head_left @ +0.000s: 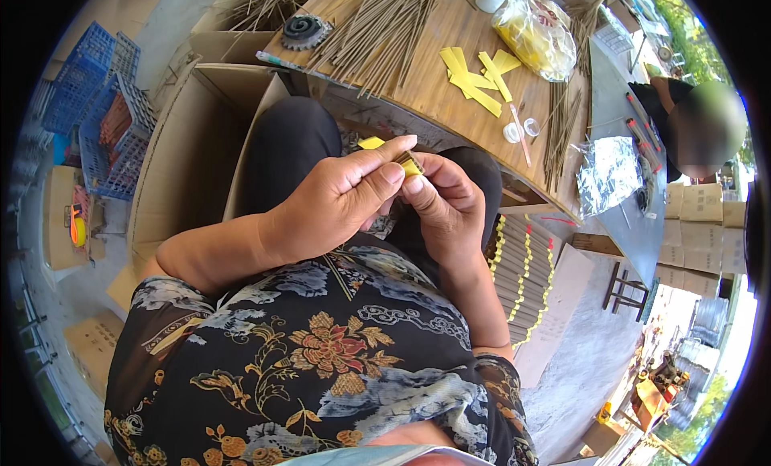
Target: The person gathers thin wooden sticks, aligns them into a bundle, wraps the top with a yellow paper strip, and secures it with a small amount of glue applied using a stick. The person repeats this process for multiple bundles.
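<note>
Over my lap, my left hand [333,193] and my right hand [448,205] are closed together on a small bundle of thin brown sticks with a yellow paper strip [412,168] round it. My fingertips pinch it from both sides, and the bundle points towards me, so most of its length is hidden. Another bit of yellow paper [370,143] shows beyond my left fingers. On the wooden table [436,85] ahead lie more yellow strips [474,81] and a spread of loose brown sticks [377,36]. Beside the strips are a small white pot [511,133] and a thin stick [521,137].
An open cardboard box [177,157] stands by my left leg, blue crates [88,77] beyond it. Banded stick bundles [518,277] lie low at my right. A plastic bag [536,36] and a dark coil [305,28] sit on the table. Another person [666,137] is at the right.
</note>
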`<move>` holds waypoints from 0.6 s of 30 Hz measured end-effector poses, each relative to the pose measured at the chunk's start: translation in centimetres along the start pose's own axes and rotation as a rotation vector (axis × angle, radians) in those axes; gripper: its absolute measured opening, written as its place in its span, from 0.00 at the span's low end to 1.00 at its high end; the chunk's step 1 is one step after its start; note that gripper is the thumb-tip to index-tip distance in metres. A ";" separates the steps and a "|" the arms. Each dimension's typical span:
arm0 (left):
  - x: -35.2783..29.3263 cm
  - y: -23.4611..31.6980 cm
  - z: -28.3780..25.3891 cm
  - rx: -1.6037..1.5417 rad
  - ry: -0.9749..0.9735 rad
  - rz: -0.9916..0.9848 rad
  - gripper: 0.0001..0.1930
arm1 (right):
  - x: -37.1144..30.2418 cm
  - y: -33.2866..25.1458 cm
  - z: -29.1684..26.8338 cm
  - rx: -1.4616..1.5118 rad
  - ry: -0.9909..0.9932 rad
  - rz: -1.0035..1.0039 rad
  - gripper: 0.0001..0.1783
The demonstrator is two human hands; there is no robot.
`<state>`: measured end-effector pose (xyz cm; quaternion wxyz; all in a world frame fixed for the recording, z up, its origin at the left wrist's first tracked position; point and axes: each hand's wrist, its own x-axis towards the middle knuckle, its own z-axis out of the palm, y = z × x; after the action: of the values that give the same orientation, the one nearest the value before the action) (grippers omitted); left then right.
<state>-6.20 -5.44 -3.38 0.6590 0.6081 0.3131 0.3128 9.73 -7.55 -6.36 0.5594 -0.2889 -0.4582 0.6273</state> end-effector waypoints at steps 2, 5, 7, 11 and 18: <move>0.0 -0.1 0.0 -0.084 -0.017 0.007 0.26 | 0.0 0.0 -0.1 0.074 -0.061 -0.024 0.12; -0.2 0.3 -0.2 -0.180 -0.061 -0.021 0.34 | -0.1 0.2 -0.2 0.115 -0.102 -0.034 0.12; -0.2 0.4 -0.5 -0.259 -0.103 -0.061 0.38 | -0.2 0.1 0.1 0.135 -0.092 -0.051 0.12; 0.1 0.0 -0.8 -0.411 -0.156 -0.129 0.42 | -0.3 0.2 -0.1 0.146 -0.100 -0.099 0.14; 0.3 -0.6 -1.1 -0.500 -0.196 -0.158 0.42 | -0.1 -0.3 -0.3 0.120 -0.149 -0.048 0.16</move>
<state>-6.89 -4.61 -4.10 0.8380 0.4278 0.2073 0.2679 10.15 -7.62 -6.23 0.5550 -0.1965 -0.4668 0.6599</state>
